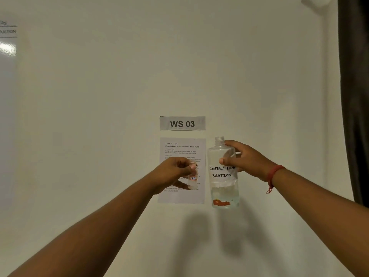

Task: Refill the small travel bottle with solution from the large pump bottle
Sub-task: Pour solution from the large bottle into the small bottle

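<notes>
Both bottles held up, side by side, before a wall.

Left hand [174,172] pinches the small bottle [192,177], upright, tagged "7B". Right hand [244,159] grips the large bottle [223,174] at its shoulder; upright, neck uncapped, labelled "Contact Lens Solution", liquid low. The bottles stand apart. Behind: sheet [182,146], "WS 03" sign [182,123].

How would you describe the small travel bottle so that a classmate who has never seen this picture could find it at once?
Start at the grey "WS 03" sign on the pale wall and drop to the white printed instruction sheet below it. In front of that sheet, the left hand holds the small clear plastic travel bottle. Unlike the large clear bottle handwritten "CONTACT LENS SOLUTION" beside it, it carries a tiny red-bordered label.
</notes>
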